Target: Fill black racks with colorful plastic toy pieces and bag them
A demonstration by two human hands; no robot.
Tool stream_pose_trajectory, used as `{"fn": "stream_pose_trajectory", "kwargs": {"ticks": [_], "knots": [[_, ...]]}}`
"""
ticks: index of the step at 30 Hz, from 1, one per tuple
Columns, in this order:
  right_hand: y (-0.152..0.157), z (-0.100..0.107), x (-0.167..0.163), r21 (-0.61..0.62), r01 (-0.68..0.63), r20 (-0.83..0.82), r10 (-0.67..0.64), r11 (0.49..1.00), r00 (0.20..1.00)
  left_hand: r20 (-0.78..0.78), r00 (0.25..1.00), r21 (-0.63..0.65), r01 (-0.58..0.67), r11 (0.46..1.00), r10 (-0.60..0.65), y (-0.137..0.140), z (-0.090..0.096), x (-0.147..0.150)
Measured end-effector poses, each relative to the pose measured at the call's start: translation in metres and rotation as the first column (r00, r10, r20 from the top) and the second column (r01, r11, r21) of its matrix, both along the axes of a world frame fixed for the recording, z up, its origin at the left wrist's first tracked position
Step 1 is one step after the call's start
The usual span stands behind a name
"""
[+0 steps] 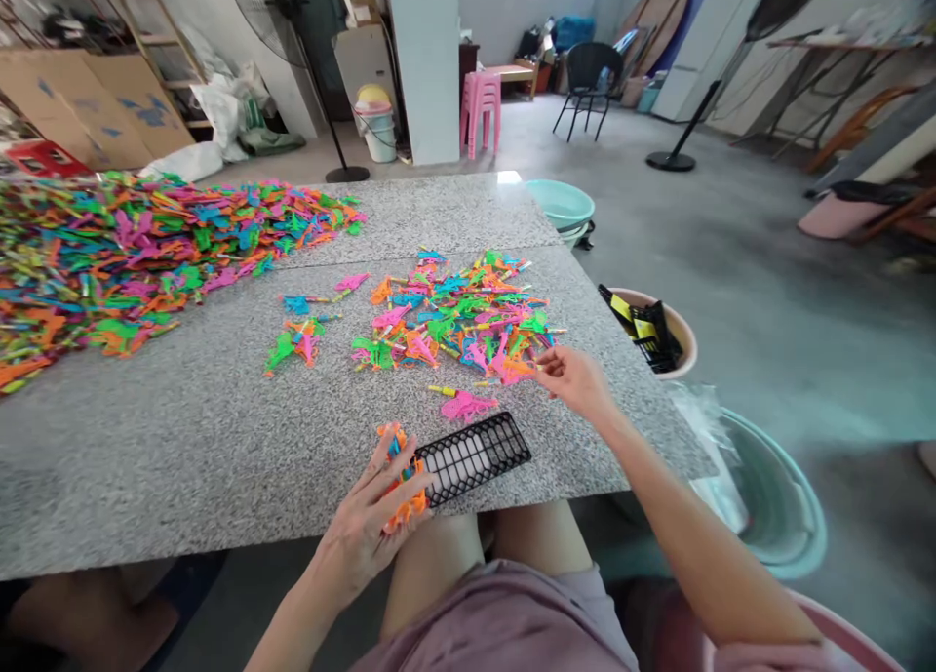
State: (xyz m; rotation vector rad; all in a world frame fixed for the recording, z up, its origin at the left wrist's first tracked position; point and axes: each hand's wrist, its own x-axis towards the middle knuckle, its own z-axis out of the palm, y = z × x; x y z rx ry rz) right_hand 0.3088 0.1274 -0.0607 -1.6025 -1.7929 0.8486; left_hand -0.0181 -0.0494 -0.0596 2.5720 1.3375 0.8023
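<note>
My left hand curls over a cluster of orange and blue plastic toys at the left end of a black lattice tray. The tray lies slanted near the table's front edge, and a white surface shows through its middle. My right hand pinches the end of an orange plastic toy at the near right edge of a loose pile of colourful toys. A pink toy with a yellow tube lies between pile and tray. The toys' exact kind is too small to tell.
A much larger heap of the same toys covers the left of the speckled stone table. A few lie apart. Beyond the right edge stand a tub with black trays and green basins. Another person's leg shows lower left.
</note>
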Motion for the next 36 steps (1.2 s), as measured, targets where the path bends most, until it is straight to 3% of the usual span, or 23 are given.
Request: {"fn": "stream_pose_trajectory", "kwargs": {"ticks": [3,6,9,12,16,19,22,25,28,32,34,36], "knots": [[0.025,0.010,0.030,-0.069,-0.086,-0.021,0.085,0.994,0.996,0.028,1.000,0.039,-0.014,0.999,0.012,-0.001,0.000,0.000],[0.042,0.016,0.042,-0.008,-0.048,0.163,0.048,0.999,0.985,0.046,0.999,0.088,-0.024,0.996,0.020,0.000,0.000,0.002],[0.033,0.007,0.029,0.132,0.037,0.369,-0.084,0.991,0.925,0.051,0.999,0.111,-0.024,0.994,0.018,0.001,0.000,0.004],[0.010,-0.015,-0.001,0.098,0.145,0.467,-0.174,0.985,0.867,0.044,0.999,0.098,-0.029,0.995,0.025,0.002,0.000,0.004],[-0.001,-0.033,-0.032,-0.010,0.271,0.470,-0.235,0.963,0.851,0.023,1.000,0.096,-0.007,0.995,0.005,0.003,0.001,0.001],[0.002,-0.031,-0.028,-0.113,0.279,0.442,-0.204,0.954,0.874,0.016,1.000,0.094,-0.011,0.995,0.009,0.003,0.003,0.001],[-0.009,-0.030,-0.021,-0.236,0.267,0.248,-0.208,0.934,0.946,0.015,1.000,0.071,-0.025,0.997,0.024,0.000,0.005,0.003],[-0.043,-0.034,-0.042,-0.308,0.120,-0.140,-0.170,0.944,0.975,0.039,0.999,0.044,-0.026,0.999,0.025,-0.001,0.007,0.003],[-0.079,-0.038,-0.089,-0.276,-0.175,-0.369,0.063,0.945,0.927,0.061,0.998,0.007,-0.016,1.000,0.015,-0.001,0.009,0.002],[-0.092,-0.039,-0.140,-0.165,-0.322,-0.333,0.255,0.932,0.908,0.064,0.998,-0.019,0.001,1.000,0.000,-0.001,0.013,0.000],[-0.085,-0.036,-0.151,-0.087,-0.383,-0.213,0.359,0.919,0.909,0.065,0.998,-0.017,0.004,1.000,-0.003,-0.001,0.014,0.001],[-0.078,-0.031,-0.157,-0.055,-0.486,-0.019,0.485,0.872,0.874,0.063,0.998,-0.020,0.000,1.000,0.001,-0.001,0.014,0.002]]}}
